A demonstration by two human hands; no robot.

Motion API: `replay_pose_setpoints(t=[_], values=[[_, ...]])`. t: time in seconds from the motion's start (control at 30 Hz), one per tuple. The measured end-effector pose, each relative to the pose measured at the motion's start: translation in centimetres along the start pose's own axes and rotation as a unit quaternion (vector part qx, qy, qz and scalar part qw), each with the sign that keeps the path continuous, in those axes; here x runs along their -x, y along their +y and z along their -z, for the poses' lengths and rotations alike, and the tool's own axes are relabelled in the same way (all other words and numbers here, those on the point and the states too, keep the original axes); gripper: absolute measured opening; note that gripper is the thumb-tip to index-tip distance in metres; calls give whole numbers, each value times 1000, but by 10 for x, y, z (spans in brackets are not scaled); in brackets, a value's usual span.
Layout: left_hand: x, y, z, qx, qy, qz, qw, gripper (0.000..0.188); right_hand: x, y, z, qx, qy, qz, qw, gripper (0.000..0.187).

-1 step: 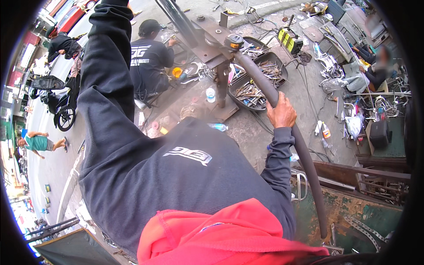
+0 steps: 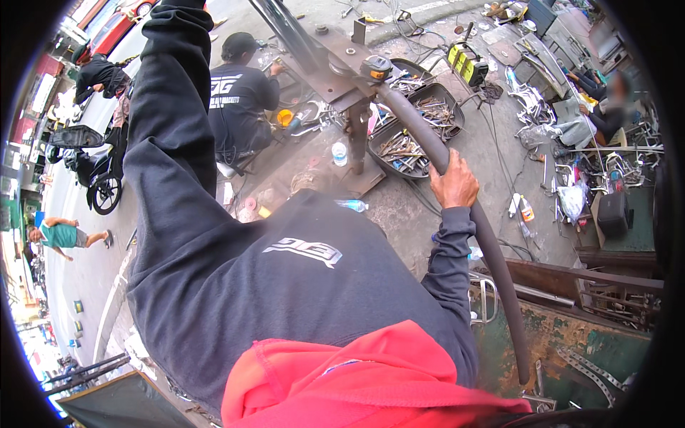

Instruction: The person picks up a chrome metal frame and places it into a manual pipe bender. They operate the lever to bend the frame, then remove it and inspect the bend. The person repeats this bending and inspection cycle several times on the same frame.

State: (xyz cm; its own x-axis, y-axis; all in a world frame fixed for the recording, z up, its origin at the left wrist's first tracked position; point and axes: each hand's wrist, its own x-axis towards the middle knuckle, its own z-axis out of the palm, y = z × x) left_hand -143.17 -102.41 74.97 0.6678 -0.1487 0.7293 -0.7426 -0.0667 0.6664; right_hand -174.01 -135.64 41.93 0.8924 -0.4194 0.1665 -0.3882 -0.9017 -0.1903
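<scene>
My right hand (image 2: 455, 180) is closed around a long, curved-looking dark brown metal bar (image 2: 504, 278). This bar runs from the lower right up to a thick steel plate (image 2: 335, 80) on a post (image 2: 357, 135). Across the plate lies a shiny metal tube (image 2: 284, 34), which leaves the picture at the top. A small black and orange tape measure (image 2: 376, 68) sits at the plate's end, close to the bar. My left arm (image 2: 173, 93) in a dark sleeve stretches to the upper edge, and its hand is out of sight.
Beyond the bar, black trays (image 2: 435, 118) hold several tools. A crouching co-worker (image 2: 239, 96) is ahead; another person (image 2: 606, 107) sits far right. A yellow-black machine (image 2: 467, 65) has cables on the ground. Bottles (image 2: 340, 153) stand about. A worn green surface (image 2: 564, 335) is lower right.
At the far left, the walking person in the green shirt has shifted slightly. My right hand and the bar stay practically where they were.
</scene>
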Motion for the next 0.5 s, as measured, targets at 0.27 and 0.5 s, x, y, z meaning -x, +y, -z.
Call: replay_pose_setpoints(t=[0.27, 0.5], values=[[-80, -74, -22, 71, -27, -3, 997, 33, -2, -10, 0, 13, -12, -52, 998, 53], [-159, -196, -72, 177, -85, 26, 980, 31, -6, -24, 0, 14, -39, -158, 987, 55]])
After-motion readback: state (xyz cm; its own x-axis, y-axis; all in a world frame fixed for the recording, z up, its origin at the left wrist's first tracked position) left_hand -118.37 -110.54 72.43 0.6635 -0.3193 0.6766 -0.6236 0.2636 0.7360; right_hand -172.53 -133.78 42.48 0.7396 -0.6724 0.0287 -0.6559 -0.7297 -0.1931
